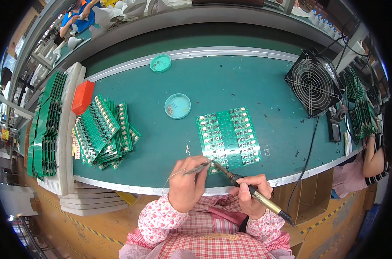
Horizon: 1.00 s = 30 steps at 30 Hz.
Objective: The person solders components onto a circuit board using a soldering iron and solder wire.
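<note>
A green circuit board panel (228,139) with rows of small components lies flat on the green work mat in front of me. My right hand (254,195) is closed round a soldering iron (265,201), its tip down at the panel's near left edge. Beside that tip, my left hand (186,180) pinches grey tweezers (197,168), which point toward the same spot. A thin, bent solder wire (171,174) also runs from the left fingers. The exact contact at the tips is too small to make out.
Stacked circuit boards (101,134) lie left, next to a red box (82,97) and upright boards (47,129) on white foam. Two turquoise dishes (177,106) stand behind. At right are a fan (313,82), a cable and a person's arm (374,159); another person (79,17) works far left.
</note>
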Each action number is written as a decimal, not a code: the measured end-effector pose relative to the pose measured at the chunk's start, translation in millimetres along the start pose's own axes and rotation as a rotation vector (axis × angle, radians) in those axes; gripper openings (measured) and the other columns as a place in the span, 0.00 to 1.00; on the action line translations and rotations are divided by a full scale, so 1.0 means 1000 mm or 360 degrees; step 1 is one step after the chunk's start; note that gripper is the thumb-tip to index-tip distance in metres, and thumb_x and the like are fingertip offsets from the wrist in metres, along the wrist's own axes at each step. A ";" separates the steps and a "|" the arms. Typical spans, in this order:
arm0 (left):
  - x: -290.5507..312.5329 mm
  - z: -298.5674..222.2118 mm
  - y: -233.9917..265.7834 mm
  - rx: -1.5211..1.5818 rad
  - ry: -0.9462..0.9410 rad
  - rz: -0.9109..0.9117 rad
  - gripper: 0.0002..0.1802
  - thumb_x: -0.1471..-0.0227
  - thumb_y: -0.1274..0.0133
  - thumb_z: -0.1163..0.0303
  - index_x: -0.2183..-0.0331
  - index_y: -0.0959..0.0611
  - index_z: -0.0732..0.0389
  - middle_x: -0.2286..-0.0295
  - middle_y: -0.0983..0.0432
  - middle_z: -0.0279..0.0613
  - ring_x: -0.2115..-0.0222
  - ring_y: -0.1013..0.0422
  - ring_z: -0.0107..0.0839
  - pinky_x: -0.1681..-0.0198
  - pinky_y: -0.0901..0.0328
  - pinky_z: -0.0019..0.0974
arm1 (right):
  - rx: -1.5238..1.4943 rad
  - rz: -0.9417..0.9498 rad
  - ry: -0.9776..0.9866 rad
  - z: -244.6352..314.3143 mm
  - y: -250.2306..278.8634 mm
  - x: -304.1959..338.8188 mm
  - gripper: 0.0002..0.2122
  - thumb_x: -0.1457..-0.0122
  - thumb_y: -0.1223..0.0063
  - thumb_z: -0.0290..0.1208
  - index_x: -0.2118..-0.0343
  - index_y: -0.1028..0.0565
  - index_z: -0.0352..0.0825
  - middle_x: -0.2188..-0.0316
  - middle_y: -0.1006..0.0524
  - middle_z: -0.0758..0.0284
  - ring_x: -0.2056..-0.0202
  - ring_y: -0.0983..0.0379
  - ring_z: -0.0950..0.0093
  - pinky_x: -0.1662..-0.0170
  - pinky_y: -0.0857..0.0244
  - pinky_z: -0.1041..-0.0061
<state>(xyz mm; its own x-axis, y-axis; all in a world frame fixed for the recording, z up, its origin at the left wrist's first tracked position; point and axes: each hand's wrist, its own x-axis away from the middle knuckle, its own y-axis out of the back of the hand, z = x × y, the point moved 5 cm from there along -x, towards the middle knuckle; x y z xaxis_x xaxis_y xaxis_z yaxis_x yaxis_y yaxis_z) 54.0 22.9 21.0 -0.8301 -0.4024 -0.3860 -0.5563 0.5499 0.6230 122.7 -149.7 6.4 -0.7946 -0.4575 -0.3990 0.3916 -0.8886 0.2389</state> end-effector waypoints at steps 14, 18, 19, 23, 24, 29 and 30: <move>0.000 0.001 0.001 0.0009 -0.0069 -0.0065 0.14 0.54 0.40 0.82 0.63 0.20 0.61 0.65 0.21 0.41 0.69 0.27 0.44 0.65 0.32 0.40 | 0.0235 0.0165 0.0219 0.012 -0.002 -0.010 0.06 0.40 0.44 0.28 0.67 0.27 0.32 0.83 0.20 0.67 0.79 0.19 0.76 0.74 0.30 0.82; 0.000 0.001 0.000 -0.0027 -0.0012 -0.0020 0.11 0.52 0.40 0.82 0.63 0.20 0.63 0.66 0.20 0.44 0.67 0.24 0.44 0.62 0.31 0.40 | 0.0236 0.0163 0.0221 0.012 -0.002 -0.009 0.06 0.40 0.44 0.28 0.68 0.27 0.33 0.84 0.20 0.67 0.80 0.20 0.77 0.74 0.30 0.81; 0.000 0.001 0.000 -0.0025 -0.0016 -0.0028 0.11 0.52 0.40 0.82 0.63 0.20 0.63 0.66 0.20 0.43 0.67 0.24 0.44 0.62 0.31 0.39 | 0.0234 0.0163 0.0222 0.012 -0.003 -0.011 0.06 0.40 0.44 0.28 0.68 0.27 0.33 0.84 0.20 0.67 0.80 0.20 0.77 0.74 0.30 0.81; -0.001 0.002 0.001 -0.0038 -0.0010 -0.0045 0.11 0.52 0.40 0.81 0.64 0.20 0.62 0.66 0.20 0.43 0.67 0.24 0.44 0.63 0.31 0.39 | 0.0197 0.0042 0.0220 0.010 0.005 -0.005 0.04 0.42 0.43 0.26 0.67 0.26 0.33 0.82 0.20 0.66 0.81 0.21 0.76 0.75 0.31 0.79; -0.001 0.001 0.000 -0.0028 -0.0018 -0.0037 0.11 0.52 0.40 0.81 0.64 0.20 0.62 0.66 0.20 0.43 0.67 0.24 0.44 0.63 0.31 0.39 | 0.0099 -0.0038 0.0091 0.005 0.009 -0.001 0.05 0.45 0.41 0.25 0.68 0.25 0.33 0.80 0.19 0.65 0.80 0.22 0.75 0.76 0.31 0.77; -0.001 -0.001 0.001 -0.0013 -0.0054 -0.0044 0.11 0.52 0.40 0.82 0.64 0.20 0.62 0.66 0.20 0.44 0.67 0.24 0.44 0.63 0.31 0.40 | 0.0174 -0.0166 0.0213 0.004 0.011 -0.006 0.07 0.42 0.43 0.24 0.61 0.25 0.32 0.80 0.20 0.66 0.81 0.25 0.73 0.75 0.33 0.76; 0.000 -0.001 0.001 -0.0014 -0.0036 -0.0047 0.11 0.52 0.40 0.82 0.64 0.20 0.63 0.66 0.20 0.45 0.67 0.24 0.45 0.63 0.31 0.40 | 0.0177 -0.0174 0.0229 0.002 0.010 -0.008 0.07 0.42 0.43 0.24 0.61 0.25 0.32 0.80 0.20 0.66 0.81 0.25 0.73 0.75 0.33 0.76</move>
<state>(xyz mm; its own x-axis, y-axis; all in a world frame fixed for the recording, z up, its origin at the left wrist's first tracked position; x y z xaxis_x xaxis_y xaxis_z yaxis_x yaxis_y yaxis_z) 53.7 23.3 22.4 -0.8141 -0.4017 -0.4193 -0.5802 0.5317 0.6170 132.5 -154.6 13.9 -0.7519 -0.3659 -0.5484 0.2468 -0.9276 0.2804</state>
